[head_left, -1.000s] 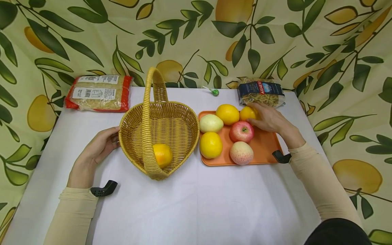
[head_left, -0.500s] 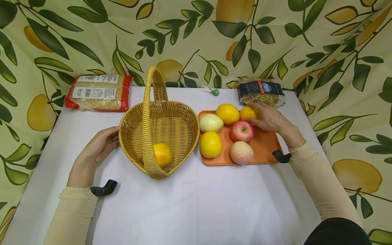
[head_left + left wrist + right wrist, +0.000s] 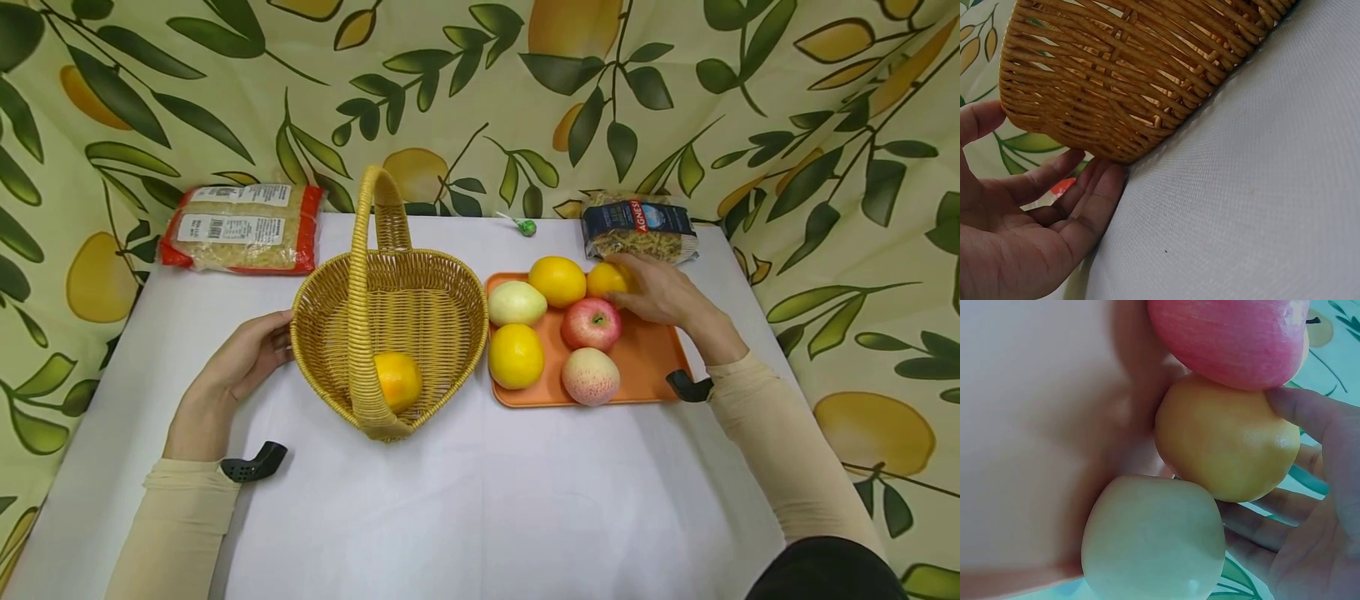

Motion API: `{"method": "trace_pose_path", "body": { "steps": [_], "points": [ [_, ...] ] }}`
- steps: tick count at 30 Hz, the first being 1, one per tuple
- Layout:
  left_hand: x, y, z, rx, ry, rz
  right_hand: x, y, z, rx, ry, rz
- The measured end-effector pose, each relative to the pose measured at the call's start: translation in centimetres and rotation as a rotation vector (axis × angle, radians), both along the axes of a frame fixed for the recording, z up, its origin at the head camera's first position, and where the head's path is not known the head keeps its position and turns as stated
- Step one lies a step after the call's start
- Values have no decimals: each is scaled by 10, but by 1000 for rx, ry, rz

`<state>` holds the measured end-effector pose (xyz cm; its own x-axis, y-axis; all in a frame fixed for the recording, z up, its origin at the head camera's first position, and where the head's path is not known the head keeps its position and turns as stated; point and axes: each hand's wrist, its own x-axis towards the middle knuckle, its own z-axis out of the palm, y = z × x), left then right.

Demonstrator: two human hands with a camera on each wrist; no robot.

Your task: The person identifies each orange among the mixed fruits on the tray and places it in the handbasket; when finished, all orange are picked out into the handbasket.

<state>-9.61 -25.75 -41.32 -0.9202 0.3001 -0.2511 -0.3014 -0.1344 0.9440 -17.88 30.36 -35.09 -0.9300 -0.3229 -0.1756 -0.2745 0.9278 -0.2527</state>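
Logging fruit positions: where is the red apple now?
In the head view, the red apple sits on the orange tray right of the basket, between the orange fruit in the right hand and the speckled fruit.

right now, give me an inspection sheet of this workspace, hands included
Surface: white cloth, faintly creased.
Job's things: wicker basket containing one yellow-orange fruit; orange tray bearing a red apple and other fruit.
Clutter: red-ended bag, lollipop and pasta bag along the back.
Hands: left hand touches the basket's side; right hand holds a round orange fruit on the tray.
Cables: nothing seen.
Surroundings: leaf-and-fruit-print fabric behind and at both sides.
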Motion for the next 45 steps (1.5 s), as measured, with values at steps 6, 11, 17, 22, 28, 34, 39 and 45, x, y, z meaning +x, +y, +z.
{"method": "trace_pose_path", "body": {
  "steps": [6,11,17,22,28,34,39,45],
  "points": [
    [0,1,1,-12,-2,-2,2,2,6,-2,-2,-48],
    [-1,1,1,-13,-8,-2,4,5,14,-13,37,-58],
    [0,1,0,-9,-8,0,5,4,19,-91,170,-47],
    [0,1,0,-4,-4,3,4,1,20,-162,285,-33],
    [0,1,0,-12,-4,2,3,-8,24,-192,394,10],
    [0,2,1,-5,-9,5,2,-22,33,-171,349,5],
    [1,1,1,-3,-10,5,-2,-39,40,-186,324,56],
    [1,1,1,-21,-14,4,-5,-60,47,-222,356,152]
  ]
}}
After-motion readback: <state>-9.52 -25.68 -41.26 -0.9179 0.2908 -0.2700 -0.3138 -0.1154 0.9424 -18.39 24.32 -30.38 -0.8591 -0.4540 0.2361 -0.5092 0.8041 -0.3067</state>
